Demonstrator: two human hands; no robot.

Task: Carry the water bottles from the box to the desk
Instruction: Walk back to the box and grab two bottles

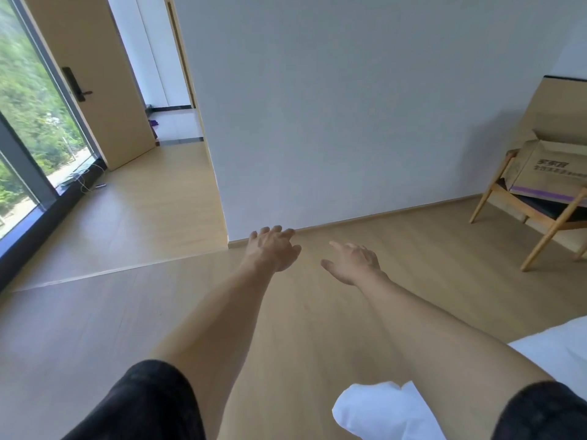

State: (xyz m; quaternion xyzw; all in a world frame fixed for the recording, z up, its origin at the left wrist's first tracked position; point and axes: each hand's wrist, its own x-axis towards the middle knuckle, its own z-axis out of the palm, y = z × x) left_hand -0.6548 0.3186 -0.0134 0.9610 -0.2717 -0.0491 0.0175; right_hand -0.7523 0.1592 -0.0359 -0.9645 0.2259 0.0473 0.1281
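**A:** What have I got in front of me?

**B:** From the head camera I see both arms stretched forward over a pale wood floor (133, 236). The left hand (274, 249) is spread, fingers relaxed, holding nothing. The right hand (354, 263) is open too, palm turned inward, nothing in it. The two hands are near each other but apart.

**A:** Where is the box?

**B:** Far right. A cardboard box (552, 168) sits on the seat of a wooden chair (540, 223), top flaps open, tilted toward me. I cannot see inside it, so no bottles show from here. The hands are well apart from it.

**A:** How much room do I have?

**B:** Open floor runs from the hands across to the chair. Straight ahead a grey wall (365, 106) ends at a corner just left of the left hand, with a skirting strip along its base. Left of that corner the floor goes on toward an open door (95, 90) and a big window (28, 122) with a dark frame. A cable (87, 179) lies on the floor by the window. White bedding (565, 354) edges in at the lower right.

**A:** Any writing?

**B:** Dark printed characters on the box's near side, too blurred for me to read, and a purple band along its lower edge.
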